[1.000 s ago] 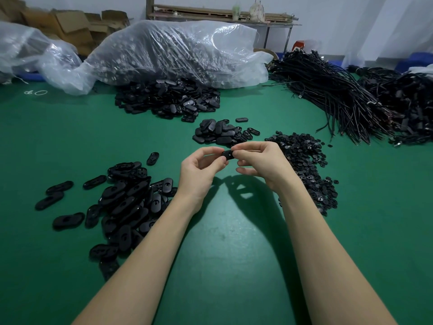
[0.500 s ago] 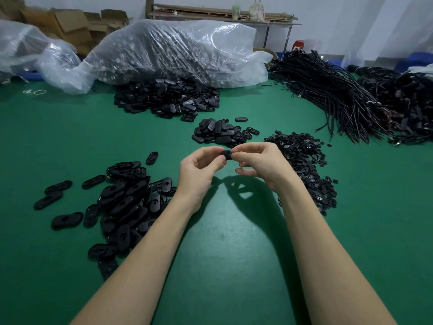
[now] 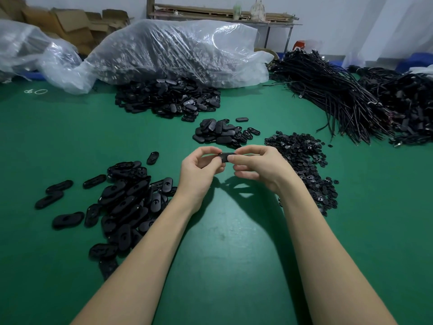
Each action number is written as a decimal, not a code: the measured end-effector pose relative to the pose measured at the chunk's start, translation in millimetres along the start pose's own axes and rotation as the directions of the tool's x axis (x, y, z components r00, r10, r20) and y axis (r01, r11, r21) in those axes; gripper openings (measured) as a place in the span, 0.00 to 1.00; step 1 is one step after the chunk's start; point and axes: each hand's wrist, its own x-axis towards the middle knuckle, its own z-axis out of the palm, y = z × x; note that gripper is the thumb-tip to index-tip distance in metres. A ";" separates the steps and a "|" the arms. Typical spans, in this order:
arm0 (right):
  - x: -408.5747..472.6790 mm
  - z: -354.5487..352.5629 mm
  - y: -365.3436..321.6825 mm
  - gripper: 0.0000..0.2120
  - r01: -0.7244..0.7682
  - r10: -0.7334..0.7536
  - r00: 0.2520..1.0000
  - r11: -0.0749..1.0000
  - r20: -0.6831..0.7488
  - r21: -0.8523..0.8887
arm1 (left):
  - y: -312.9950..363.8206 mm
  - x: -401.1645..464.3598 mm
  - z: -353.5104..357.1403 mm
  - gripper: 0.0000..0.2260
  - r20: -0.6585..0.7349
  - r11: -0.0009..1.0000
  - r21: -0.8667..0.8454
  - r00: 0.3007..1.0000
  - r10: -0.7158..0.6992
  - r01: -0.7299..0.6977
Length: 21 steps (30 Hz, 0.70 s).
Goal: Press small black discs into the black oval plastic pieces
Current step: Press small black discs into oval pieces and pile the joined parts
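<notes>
Head view shows both hands together above the green table: left hand (image 3: 201, 170) and right hand (image 3: 257, 167) pinch one black oval plastic piece (image 3: 226, 156) between them. Fingertips hide any small black disc; pressed crooked, it could pop out.

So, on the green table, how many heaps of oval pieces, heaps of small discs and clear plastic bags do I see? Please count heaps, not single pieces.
Heaps of oval pieces: 3 (left heap, middle heap, far heap)
Heap of small discs: 1
Clear plastic bags: 2 (big bag, left bag)
Total: 6
</notes>
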 end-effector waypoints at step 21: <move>-3.9 10.3 -0.1 0.04 0.202 -0.225 0.974 0.917 -0.027 -0.345 | 1.4 -0.5 3.5 0.07 -0.009 0.993 0.120 1.000 -0.019 0.020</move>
